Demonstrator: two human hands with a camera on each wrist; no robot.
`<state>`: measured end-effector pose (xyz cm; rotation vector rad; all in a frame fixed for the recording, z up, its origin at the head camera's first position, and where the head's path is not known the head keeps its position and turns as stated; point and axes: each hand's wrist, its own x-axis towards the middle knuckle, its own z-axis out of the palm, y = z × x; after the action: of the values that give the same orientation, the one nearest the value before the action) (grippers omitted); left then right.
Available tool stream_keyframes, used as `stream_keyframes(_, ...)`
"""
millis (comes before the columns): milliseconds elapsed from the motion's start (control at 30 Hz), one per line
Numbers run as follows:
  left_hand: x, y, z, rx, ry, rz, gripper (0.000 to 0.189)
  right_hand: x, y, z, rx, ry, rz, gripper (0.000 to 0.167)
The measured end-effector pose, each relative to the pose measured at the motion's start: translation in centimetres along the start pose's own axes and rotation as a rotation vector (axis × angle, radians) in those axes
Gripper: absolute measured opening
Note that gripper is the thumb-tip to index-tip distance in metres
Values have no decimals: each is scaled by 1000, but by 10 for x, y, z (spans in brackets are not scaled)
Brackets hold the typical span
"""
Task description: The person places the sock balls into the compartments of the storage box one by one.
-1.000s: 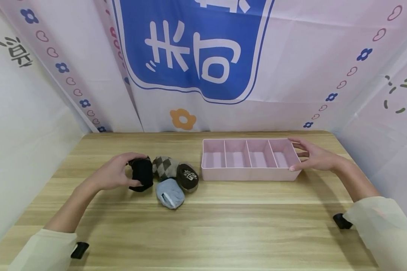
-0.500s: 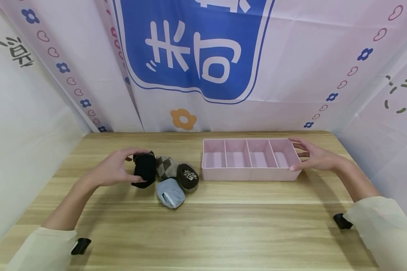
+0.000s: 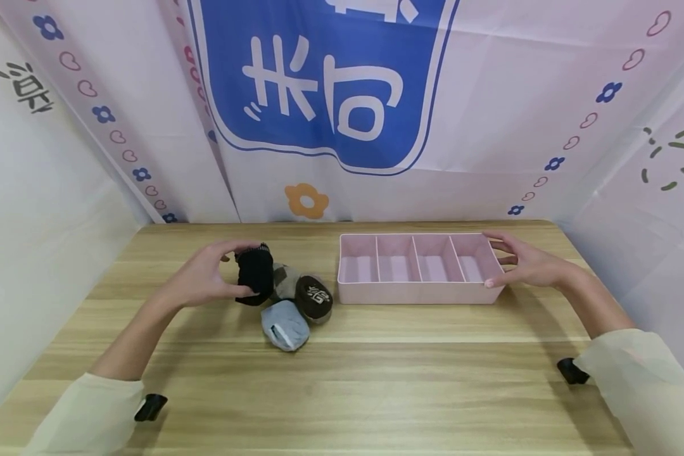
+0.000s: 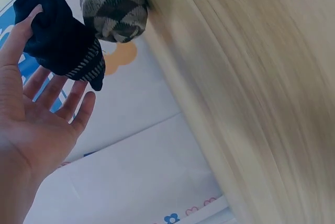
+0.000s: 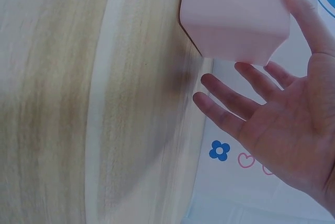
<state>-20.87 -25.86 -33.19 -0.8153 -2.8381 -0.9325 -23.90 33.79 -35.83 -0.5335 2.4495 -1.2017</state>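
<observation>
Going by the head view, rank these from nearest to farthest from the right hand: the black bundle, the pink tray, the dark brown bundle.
1. Pink tray: its right end is at the right hand, touched by it.
2. Dark brown bundle: on the table, just left of the tray.
3. Black bundle: farther left, held by the left hand.

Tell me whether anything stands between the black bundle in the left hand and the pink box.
Yes: on the table, the checked bundle and the dark brown bundle lie between the black bundle in the left hand and the pink box. Nothing visible covers its open top.
</observation>
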Motion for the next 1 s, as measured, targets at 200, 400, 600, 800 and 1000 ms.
stream_keyframes(200, 6, 1, 5, -9, 26, -12, 76, 0, 1, 0, -1, -3, -1, 103)
stream_keyframes(400, 11, 6, 9, -31, 38, -20, 74, 0, 1, 0, 5, -5, 2, 103)
stream_keyframes(600, 17, 10, 12, -63, 39, -25, 75, 0, 1, 0, 3, -7, 0, 103)
stream_keyframes(800, 24, 14, 17, -90, 25, -24, 75, 0, 2, 0, 4, -9, 1, 103)
stream_keyframes(1000, 32, 22, 22, -111, 12, -31, 76, 0, 1, 0, -3, -6, 12, 103)
